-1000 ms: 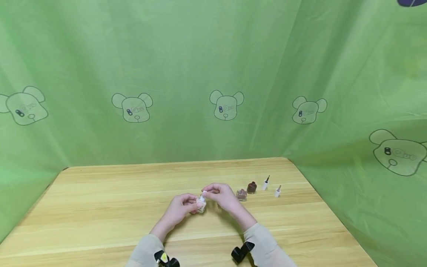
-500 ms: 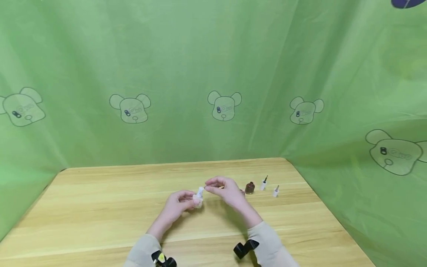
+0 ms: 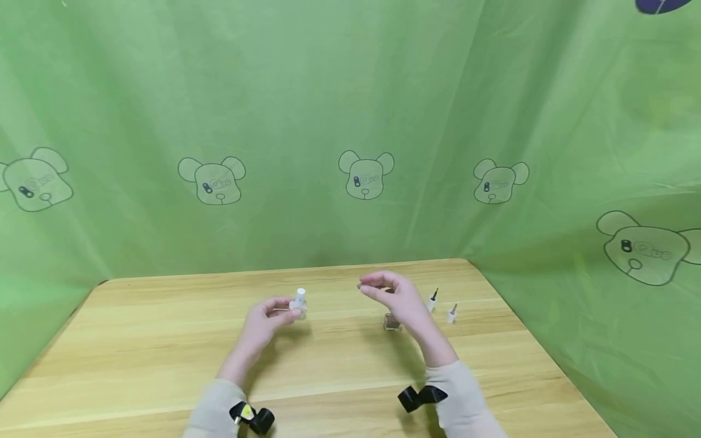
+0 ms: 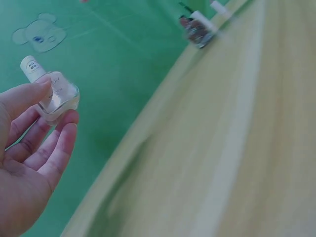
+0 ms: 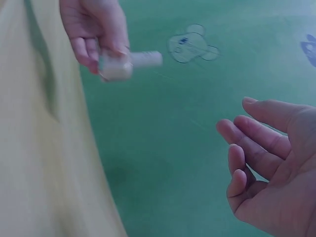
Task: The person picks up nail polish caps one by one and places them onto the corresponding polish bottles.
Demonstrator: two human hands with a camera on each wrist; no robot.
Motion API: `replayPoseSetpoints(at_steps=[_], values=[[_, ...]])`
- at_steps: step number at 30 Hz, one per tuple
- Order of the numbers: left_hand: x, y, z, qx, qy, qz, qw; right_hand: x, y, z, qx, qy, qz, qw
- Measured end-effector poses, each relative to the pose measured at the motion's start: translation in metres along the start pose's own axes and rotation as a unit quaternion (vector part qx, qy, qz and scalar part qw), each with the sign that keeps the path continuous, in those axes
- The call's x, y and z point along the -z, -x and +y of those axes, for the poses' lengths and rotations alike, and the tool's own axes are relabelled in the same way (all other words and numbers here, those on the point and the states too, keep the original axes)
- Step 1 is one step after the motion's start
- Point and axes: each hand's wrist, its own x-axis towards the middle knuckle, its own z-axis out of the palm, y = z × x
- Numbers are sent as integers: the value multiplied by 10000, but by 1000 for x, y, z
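My left hand [image 3: 261, 325] pinches a small clear nail polish bottle [image 4: 63, 96] between thumb and fingers, held up above the table. Its white cap [image 4: 32, 68] is on, with a small printed label. To the right, my right hand [image 5: 269, 163] is raised with nothing in it, thumb and fingers apart and loosely bent. Below that hand in the head view stands an uncapped brownish-pink nail polish bottle [image 3: 392, 323]. A darker bottle behind it is mostly hidden by the hand.
Two white brush caps [image 3: 432, 302] stand brush-up on the table to the right of the bottles. The pale wooden table [image 3: 164, 340] is bordered by a green curtain [image 3: 296, 231] with bear-head prints at the back and sides.
The right hand has let go of the white cap and moved right and up. The left hand has carried the capped bottle left and away from the right hand.
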Motion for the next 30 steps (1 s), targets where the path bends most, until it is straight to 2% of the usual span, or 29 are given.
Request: replayPoseSetpoints(at_steps=[13, 20, 24, 30], values=[[45, -4, 2, 200, 7, 657, 9976, 50, 5, -1, 370, -433, 405, 9976], [63, -6, -2, 242, -70, 769, 9967, 78, 10, 5, 618, -578, 581, 9947], [74, -6, -7, 246, -8, 832, 9962, 92, 14, 9, 622, -764, 714, 9926], [94, -5, -15, 227, -17, 929, 9954, 107, 18, 16, 396, -841, 944, 9912]])
